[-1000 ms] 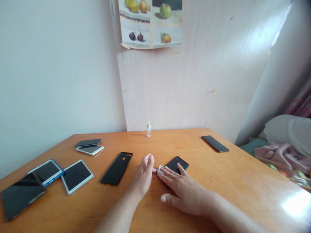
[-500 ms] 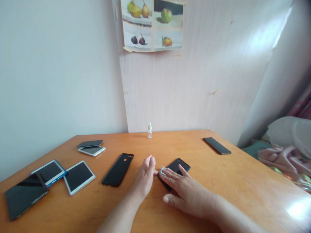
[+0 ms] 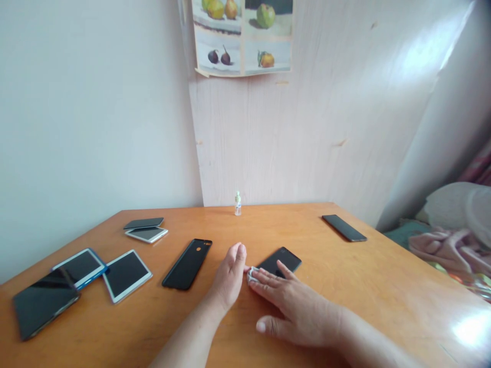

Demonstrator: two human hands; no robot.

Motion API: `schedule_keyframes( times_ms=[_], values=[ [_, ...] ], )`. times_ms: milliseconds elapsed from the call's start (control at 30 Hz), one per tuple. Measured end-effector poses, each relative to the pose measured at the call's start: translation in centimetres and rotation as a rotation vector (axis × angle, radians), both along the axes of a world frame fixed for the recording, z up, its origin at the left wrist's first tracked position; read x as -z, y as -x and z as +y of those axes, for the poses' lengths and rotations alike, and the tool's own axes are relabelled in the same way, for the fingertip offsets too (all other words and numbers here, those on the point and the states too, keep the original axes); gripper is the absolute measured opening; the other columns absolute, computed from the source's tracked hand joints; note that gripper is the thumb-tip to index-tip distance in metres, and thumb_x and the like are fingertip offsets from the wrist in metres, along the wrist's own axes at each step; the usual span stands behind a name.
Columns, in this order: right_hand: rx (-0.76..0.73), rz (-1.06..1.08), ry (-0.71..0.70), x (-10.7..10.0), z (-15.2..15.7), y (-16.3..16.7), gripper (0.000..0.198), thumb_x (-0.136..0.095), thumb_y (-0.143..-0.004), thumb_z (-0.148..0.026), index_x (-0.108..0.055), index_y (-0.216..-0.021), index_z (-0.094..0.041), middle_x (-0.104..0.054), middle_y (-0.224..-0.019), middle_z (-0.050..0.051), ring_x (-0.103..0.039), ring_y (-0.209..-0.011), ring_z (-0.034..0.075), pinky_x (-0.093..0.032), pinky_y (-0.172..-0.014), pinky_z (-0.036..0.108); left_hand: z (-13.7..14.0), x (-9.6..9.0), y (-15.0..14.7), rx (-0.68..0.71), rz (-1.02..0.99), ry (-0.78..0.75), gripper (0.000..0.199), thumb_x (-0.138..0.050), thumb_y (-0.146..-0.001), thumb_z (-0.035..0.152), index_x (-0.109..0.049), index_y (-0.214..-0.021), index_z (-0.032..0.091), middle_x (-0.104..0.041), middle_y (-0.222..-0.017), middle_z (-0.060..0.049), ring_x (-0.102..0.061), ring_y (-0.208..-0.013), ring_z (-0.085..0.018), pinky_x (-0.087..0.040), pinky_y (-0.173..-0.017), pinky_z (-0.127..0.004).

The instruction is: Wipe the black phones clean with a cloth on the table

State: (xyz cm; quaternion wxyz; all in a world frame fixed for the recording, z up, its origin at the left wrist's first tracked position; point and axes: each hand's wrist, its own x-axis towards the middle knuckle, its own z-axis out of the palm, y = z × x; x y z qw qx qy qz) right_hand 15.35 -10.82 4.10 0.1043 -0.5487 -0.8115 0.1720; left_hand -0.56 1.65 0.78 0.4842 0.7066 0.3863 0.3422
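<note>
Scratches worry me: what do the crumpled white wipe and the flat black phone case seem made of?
Crumpled white wipe: perhaps tissue or thin cloth, matte, creased; too small to tell which. Flat black phone case: likely plastic or silicone, given its dull, matte surface.

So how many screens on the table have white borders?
3: a blue-edged tablet, partly covered; a white tablet right of it; a small white device farther back, partly hidden.

Home room: fruit poster hung above far edge of the table; pink cloth lay beyond its right edge.
</note>
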Motion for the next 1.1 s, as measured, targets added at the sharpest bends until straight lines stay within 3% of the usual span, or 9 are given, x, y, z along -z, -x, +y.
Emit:
schedule_keyframes(
  times_ms=[67, 233, 300, 533, 600, 800, 867, 1033, 1100],
  values=[
    [0.042, -0.004, -0.001, 0.3, 0.3, -0.2, 0.074, -0.038, -0.092, -0.063, -0.017, -0.154, -0.028, -0.023, -0.158, 0.007, -0.021, -0.145, 0.028, 0.001, -0.116, 0.058, 0.0, 0.1, 0.0, 0.0, 0.0, -0.004, 0.067, -0.026, -0.094, 0.067, -0.046, -0.133, 0.017, -0.065, -0.119, -0.013, -0.07, -0.09, -0.023, -0.048, -0.09, -0.038],
    [0.48, -0.134, -0.02, 2.4, 2.3, -3.8, 0.069, -0.029, -0.096, -0.06, -0.029, -0.151, -0.018, -0.024, -0.157, 0.013, -0.019, -0.145, 0.029, -0.002, -0.115, 0.061, 0.0, 0.2, 0.0, -0.006, 0.016, -0.017, 0.069, -0.026, -0.094, 0.067, -0.043, -0.136, 0.017, -0.063, -0.122, -0.013, -0.071, -0.086, -0.023, -0.046, -0.095, -0.04],
    [0.525, -0.158, -0.017, 2.6, 2.3, -4.3, 0.073, -0.031, -0.095, -0.061, -0.029, -0.151, -0.015, -0.024, -0.157, 0.016, -0.019, -0.145, 0.03, -0.002, -0.115, 0.061, 0.0, 0.2, 0.0, -0.001, 0.018, -0.016, 0.068, -0.026, -0.094, 0.067, -0.043, -0.136, 0.017, -0.064, -0.121, -0.013, -0.071, -0.087, -0.022, -0.046, -0.094, -0.04],
    [0.08, -0.032, 0.043, 0.2, -0.7, -1.0, 0.084, -0.041, -0.088, -0.069, -0.016, -0.154, -0.023, -0.019, -0.159, 0.009, -0.016, -0.146, 0.028, -0.003, -0.118, 0.053, 0.1, 0.2, -0.1, 0.0, -0.003, -0.019, 0.066, -0.026, -0.094, 0.066, -0.045, -0.134, 0.016, -0.065, -0.119, -0.013, -0.071, -0.087, -0.023, -0.046, -0.094, -0.039],
    [0.103, -0.029, 0.046, 0.3, -0.6, -1.4, 0.08, -0.039, -0.09, -0.066, -0.018, -0.154, -0.023, -0.022, -0.158, 0.01, -0.018, -0.146, 0.028, -0.004, -0.118, 0.053, 0.1, 0.2, 0.0, 0.002, -0.003, -0.023, 0.066, -0.027, -0.094, 0.066, -0.045, -0.133, 0.016, -0.064, -0.12, -0.013, -0.071, -0.087, -0.023, -0.046, -0.095, -0.04],
    [0.466, -0.151, 0.012, 2.1, 0.8, -5.2, 0.077, -0.035, -0.093, -0.061, -0.029, -0.151, -0.01, -0.025, -0.155, 0.019, -0.022, -0.144, 0.032, -0.013, -0.116, 0.056, 0.0, 0.3, 0.0, 0.011, 0.022, -0.023, 0.067, -0.025, -0.094, 0.066, -0.044, -0.136, 0.017, -0.063, -0.122, -0.013, -0.071, -0.088, -0.023, -0.046, -0.094, -0.041],
    [0.436, -0.15, 0.02, 2.0, 0.5, -4.9, 0.082, -0.04, -0.091, -0.062, -0.028, -0.151, -0.009, -0.023, -0.156, 0.02, -0.021, -0.145, 0.032, -0.014, -0.117, 0.052, 0.0, 0.3, 0.0, 0.006, 0.021, -0.02, 0.067, -0.026, -0.094, 0.067, -0.044, -0.135, 0.017, -0.064, -0.121, -0.013, -0.071, -0.088, -0.023, -0.046, -0.094, -0.041],
    [0.139, -0.041, 0.078, 0.1, -1.6, -1.6, 0.095, -0.053, -0.081, -0.069, -0.018, -0.154, -0.019, -0.016, -0.159, 0.01, -0.016, -0.146, 0.029, -0.012, -0.12, 0.044, 0.1, 0.3, 0.0, -0.005, 0.012, -0.033, 0.066, -0.028, -0.094, 0.066, -0.046, -0.134, 0.017, -0.066, -0.118, -0.013, -0.071, -0.087, -0.023, -0.047, -0.093, -0.041],
    [0.097, -0.023, 0.085, -0.4, -2.1, -1.1, 0.093, -0.054, -0.081, -0.068, -0.019, -0.154, -0.02, -0.019, -0.158, 0.009, -0.019, -0.145, 0.029, -0.015, -0.12, 0.042, 0.1, 0.3, 0.0, -0.004, 0.022, -0.033, 0.065, -0.028, -0.094, 0.066, -0.047, -0.132, 0.017, -0.065, -0.118, -0.012, -0.071, -0.088, -0.023, -0.047, -0.093, -0.04]
  ],
)
